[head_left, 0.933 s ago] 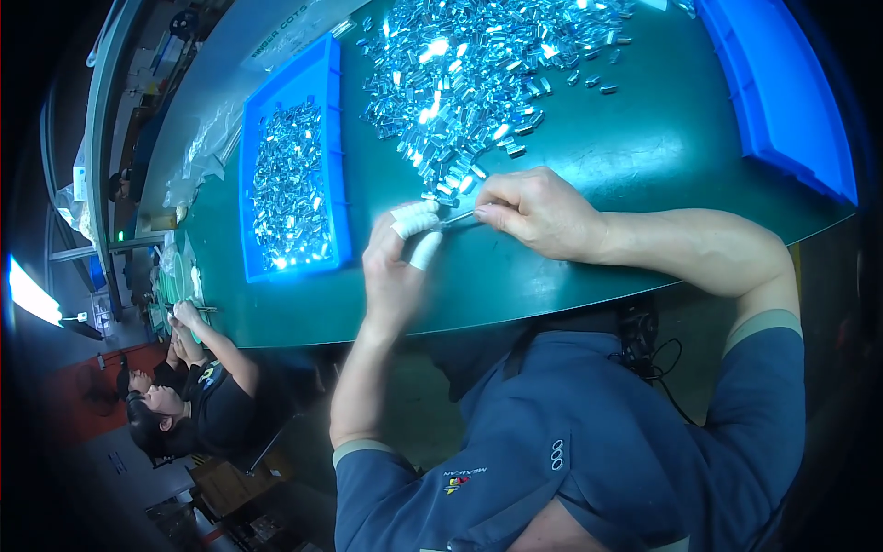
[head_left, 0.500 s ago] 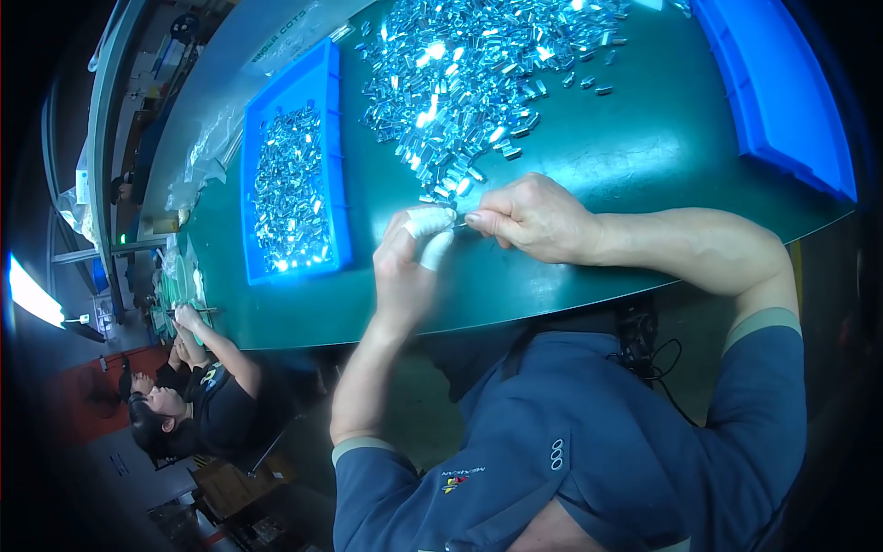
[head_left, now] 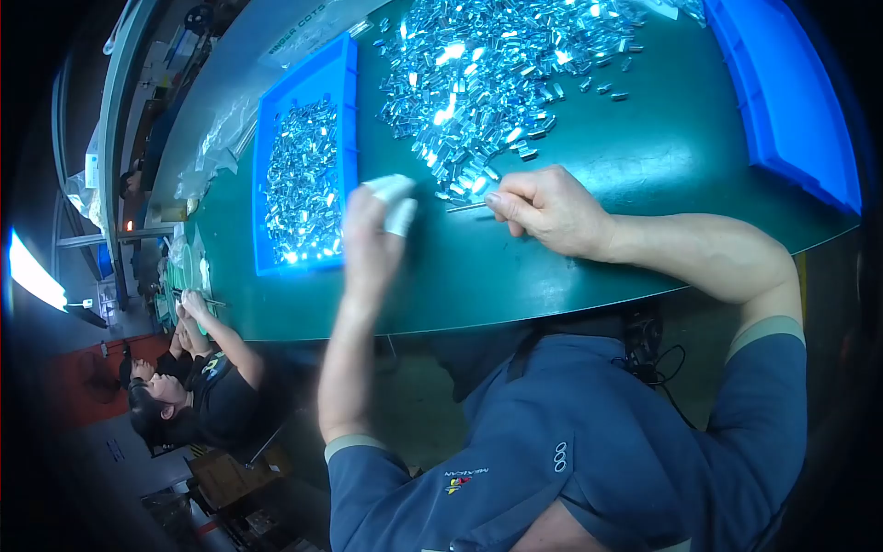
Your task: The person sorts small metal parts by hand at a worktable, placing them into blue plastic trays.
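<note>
My right hand (head_left: 556, 212) is closed on a thin metal rod (head_left: 466, 208), which sticks out to the left past the thumb and forefinger. My left hand (head_left: 372, 244) is smeared by motion at the right edge of a blue tray (head_left: 350, 147). White finger cots (head_left: 391, 189) cover its thumb and forefinger; whether anything is between them cannot be made out. Small shiny metal pieces (head_left: 302, 184) fill that tray. Beyond my hands, a big loose pile of similar metal pieces (head_left: 487, 92) lies on the green table (head_left: 635, 184).
Another blue tray (head_left: 791, 101) stands at the far right. Clear plastic bags (head_left: 221, 138) lie behind the left tray. At the left, two other people sit along the table, one in a black shirt (head_left: 225, 400). The table's near edge curves in front of my body.
My left hand has moved left, away from my right hand and toward the filled tray. The rod in my right hand now shows more fully. My right hand has barely moved.
</note>
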{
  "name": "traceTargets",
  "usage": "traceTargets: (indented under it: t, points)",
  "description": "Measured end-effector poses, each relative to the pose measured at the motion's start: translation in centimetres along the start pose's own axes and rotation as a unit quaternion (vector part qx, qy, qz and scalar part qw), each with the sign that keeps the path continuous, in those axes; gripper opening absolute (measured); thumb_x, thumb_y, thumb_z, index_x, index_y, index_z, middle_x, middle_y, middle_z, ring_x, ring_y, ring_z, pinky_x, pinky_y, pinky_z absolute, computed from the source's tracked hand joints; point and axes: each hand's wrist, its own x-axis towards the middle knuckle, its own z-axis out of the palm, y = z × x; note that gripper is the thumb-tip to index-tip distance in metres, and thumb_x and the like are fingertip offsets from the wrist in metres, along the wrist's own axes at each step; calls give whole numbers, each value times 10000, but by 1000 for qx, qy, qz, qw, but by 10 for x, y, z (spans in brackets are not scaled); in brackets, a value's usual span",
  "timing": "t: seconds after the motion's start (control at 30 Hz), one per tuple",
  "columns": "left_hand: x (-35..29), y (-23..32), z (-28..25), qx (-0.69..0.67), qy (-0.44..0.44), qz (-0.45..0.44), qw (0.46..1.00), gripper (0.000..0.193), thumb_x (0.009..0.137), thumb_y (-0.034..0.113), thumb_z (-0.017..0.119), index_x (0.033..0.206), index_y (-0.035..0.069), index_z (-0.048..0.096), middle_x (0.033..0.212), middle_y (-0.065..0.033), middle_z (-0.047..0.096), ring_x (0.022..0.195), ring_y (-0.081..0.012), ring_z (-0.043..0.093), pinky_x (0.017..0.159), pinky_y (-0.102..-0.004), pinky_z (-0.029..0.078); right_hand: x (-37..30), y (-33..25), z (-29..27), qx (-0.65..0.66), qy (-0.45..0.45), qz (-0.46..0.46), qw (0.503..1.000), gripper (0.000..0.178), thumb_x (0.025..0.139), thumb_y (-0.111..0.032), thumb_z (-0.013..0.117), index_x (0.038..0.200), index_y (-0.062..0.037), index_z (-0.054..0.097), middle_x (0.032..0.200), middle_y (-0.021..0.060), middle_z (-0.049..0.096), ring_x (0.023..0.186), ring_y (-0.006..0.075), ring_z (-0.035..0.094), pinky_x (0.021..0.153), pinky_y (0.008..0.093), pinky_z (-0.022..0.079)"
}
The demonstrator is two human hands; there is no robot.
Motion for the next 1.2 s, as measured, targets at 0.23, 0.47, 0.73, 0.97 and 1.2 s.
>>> traceTargets:
  t: [0.23, 0.47, 0.73, 0.97, 1.2]
  points:
    - [-14, 23, 24, -30, -30, -67, 997, 263, 828, 12, 826, 1068, 22, 719, 1158, -141, 700, 1111, -313, 664, 959, -397, 534, 1, 5, 0, -18, 1, -13, 1000, 330, 1071, -263, 601, 868, -19, 691, 667, 48, 666, 612, 119, 604, 591, 327, 483]
    - [-18, 39, 14, -4, -59, -59, 996, 244, 844, -16, 802, 1075, 8, 727, 1051, -123, 683, 959, -298, 651, 851, -378, 531, 2, 9, 2, -78, -8, -46, 996, 309, 1052, -241, 619, 839, -27, 683, 675, 77, 678, 597, 182, 633, 589, 353, 492]
    - [-21, 35, 14, -232, -50, -198, 951, 221, 987, 26, 689, 1201, 11, 744, 1039, -21, 706, 941, -115, 642, 835, -283, 517, 0, 15, 6, -146, 1, -116, 982, 325, 1006, -309, 651, 815, -49, 679, 723, 167, 667, 696, 373, 671, 654, 499, 501]
    - [-23, 46, 27, -450, 14, -335, 828, 189, 1006, 51, 690, 1192, 22, 712, 1053, -76, 745, 961, -142, 698, 890, -294, 556, 0, 14, 6, -141, 9, -120, 983, 310, 1005, -295, 655, 824, -45, 684, 735, 178, 668, 699, 385, 665, 647, 497, 499]
    - [-34, 40, 29, -476, 23, -329, 815, 182, 982, 63, 729, 1158, 32, 695, 1043, -88, 751, 907, -152, 718, 878, -297, 571, 2, 10, 3, -102, 27, -100, 989, 264, 1041, -186, 618, 835, -30, 668, 690, 93, 681, 611, 227, 655, 595, 378, 497]
